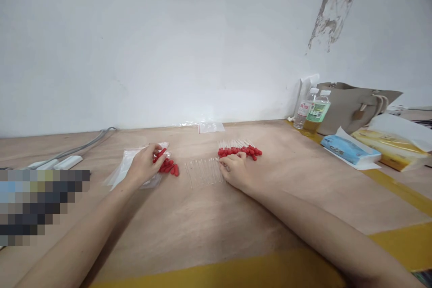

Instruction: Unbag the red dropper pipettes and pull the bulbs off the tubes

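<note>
My left hand rests on a clear plastic bag and pinches a red rubber bulb from a small heap of red bulbs. Just right of that heap lies a row of clear glass tubes. My right hand curls over the right end of that row, its fingers closed on one tube. Behind it lies a row of assembled droppers with red bulbs.
A wooden table with yellow tape along its front and right edges meets a white wall. Two bottles, a beige bag, tissue packs stand at right. A grey cable and white power strip lie at left. Another plastic bag lies by the wall.
</note>
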Tool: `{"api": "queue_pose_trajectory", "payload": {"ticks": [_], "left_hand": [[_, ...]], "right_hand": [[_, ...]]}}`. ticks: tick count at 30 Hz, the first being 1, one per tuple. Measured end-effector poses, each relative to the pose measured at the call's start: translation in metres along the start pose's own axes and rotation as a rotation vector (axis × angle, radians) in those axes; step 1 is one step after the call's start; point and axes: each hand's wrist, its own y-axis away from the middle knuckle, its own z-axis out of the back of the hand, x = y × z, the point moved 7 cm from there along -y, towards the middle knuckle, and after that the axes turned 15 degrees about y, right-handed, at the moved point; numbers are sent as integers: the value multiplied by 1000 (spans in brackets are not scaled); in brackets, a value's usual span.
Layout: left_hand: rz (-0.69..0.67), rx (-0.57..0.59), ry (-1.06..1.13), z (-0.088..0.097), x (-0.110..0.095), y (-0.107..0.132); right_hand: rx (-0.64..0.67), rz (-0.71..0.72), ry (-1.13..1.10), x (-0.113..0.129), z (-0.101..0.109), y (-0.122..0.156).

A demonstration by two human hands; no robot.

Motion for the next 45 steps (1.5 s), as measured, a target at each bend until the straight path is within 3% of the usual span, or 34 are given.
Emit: {"api": "queue_pose_trajectory", "payload": {"ticks": [3,7,15,20,23,37,39,42,45], "left_hand": [[-135,45,-207,-10,-8,-4],[-204,54,-351,-17,-7,-1],[-220,48,-238,-24,-1,13],[-275,155,-206,-29,3,17],[-292,157,-226,-29,5,18],[-244,140,-176,-26,0,20],[-223,115,-171,-25,1,13],[-119,136,-160,-33,9,-19],[73,362,-144,-62,25,-58]], "right_hand": [[24,58,76,10,-9,-1],[73,89,93,19,-14,1],[171,99,36,26,-13,6],[200,95,27,24,-15,9],[210,103,16,24,-16,11],[132,44,13,17,-17,13],[135,41,13,17,-16,13],[132,27,15,17,-16,13],[126,19,16,16,-17,14]]}}
